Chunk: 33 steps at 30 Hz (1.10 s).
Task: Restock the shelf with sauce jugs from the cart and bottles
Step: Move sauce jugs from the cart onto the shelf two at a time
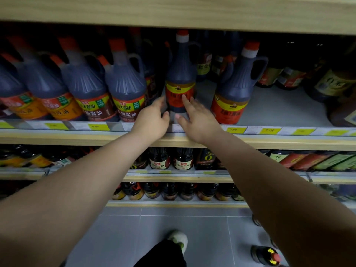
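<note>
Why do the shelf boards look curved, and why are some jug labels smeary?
Head view: the wide-angle lens bows the shelf edge near the frame's sides; the soy sauce jugs at left look smeared, probably motion blur; the jug between the left hand and right hand is sharper; lighting is dim, with deep shadow behind the jugs.

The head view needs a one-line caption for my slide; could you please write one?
Left hand cups and right hand touches a red-labelled sauce jug upright on the shelf among other jugs.

7.00 on yellow price tag [269,130], 酱油 on jug label [127,107]
</note>
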Each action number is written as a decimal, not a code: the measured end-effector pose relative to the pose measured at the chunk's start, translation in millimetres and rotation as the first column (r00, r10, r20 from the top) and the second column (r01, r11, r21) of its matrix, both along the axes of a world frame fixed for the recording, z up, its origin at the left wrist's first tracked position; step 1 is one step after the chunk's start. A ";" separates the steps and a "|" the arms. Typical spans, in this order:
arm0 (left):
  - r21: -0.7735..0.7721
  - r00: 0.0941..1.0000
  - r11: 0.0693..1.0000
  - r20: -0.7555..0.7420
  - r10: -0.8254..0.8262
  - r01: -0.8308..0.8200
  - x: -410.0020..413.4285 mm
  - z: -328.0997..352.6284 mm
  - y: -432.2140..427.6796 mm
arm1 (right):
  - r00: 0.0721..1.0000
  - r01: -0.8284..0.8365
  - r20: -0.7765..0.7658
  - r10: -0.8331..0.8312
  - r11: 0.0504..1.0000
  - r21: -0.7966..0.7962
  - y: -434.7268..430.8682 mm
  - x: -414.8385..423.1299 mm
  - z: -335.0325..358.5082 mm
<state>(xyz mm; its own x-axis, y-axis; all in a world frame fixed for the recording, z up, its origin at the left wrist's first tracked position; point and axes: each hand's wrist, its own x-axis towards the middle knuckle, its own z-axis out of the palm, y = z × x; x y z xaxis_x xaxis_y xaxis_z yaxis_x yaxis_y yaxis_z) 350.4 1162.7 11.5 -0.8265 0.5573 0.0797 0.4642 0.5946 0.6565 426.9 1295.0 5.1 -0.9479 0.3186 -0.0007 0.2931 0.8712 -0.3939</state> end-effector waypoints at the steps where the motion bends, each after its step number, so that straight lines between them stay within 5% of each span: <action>1: 0.004 1.000 1.000 0.000 0.007 -0.007 -0.5 -1.8 -4.2 | 1.000 -0.006 0.008 0.007 1.000 -0.013 1.0 -4.4 0.6; 7: 0.042 1.000 0.999 0.003 0.006 -0.006 1.3 -0.8 -18.9 | 0.998 0.017 0.064 -0.010 0.993 -0.116 2.0 -25.1 7.7; 14: -0.005 1.000 1.000 0.030 -0.011 0.011 14.8 15.2 -15.0 | 0.959 0.100 -0.215 -0.184 0.931 -0.352 -18.3 20.0 15.5; 17: -0.016 0.997 0.997 0.043 -0.069 0.070 26.5 17.1 0.7 | 0.835 0.271 -0.270 -0.480 0.785 -0.557 -12.6 53.3 16.4; 22: -0.032 0.988 0.989 0.067 -0.142 0.144 48.6 14.7 43.9 | 0.485 0.325 -0.178 -0.856 0.366 -0.872 26.7 76.5 30.5; 27: -0.028 0.977 0.979 0.077 -0.199 0.202 57.4 9.8 74.4 | 0.525 0.314 -0.008 -0.851 0.202 -0.928 50.6 62.6 41.3; 33: 0.027 0.967 0.971 0.087 -0.240 0.239 53.7 3.4 82.0 | 0.557 0.319 -0.023 -0.830 0.239 -0.917 56.3 56.4 36.3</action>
<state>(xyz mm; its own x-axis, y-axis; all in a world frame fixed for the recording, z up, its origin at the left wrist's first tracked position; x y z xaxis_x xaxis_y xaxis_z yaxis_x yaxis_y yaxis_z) 404.1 1244.7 15.0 -0.6732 0.7391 0.0225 0.5309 0.4619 0.7105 483.3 1351.3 41.4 -0.4266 0.8630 -0.2707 0.1394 -0.2330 -0.9624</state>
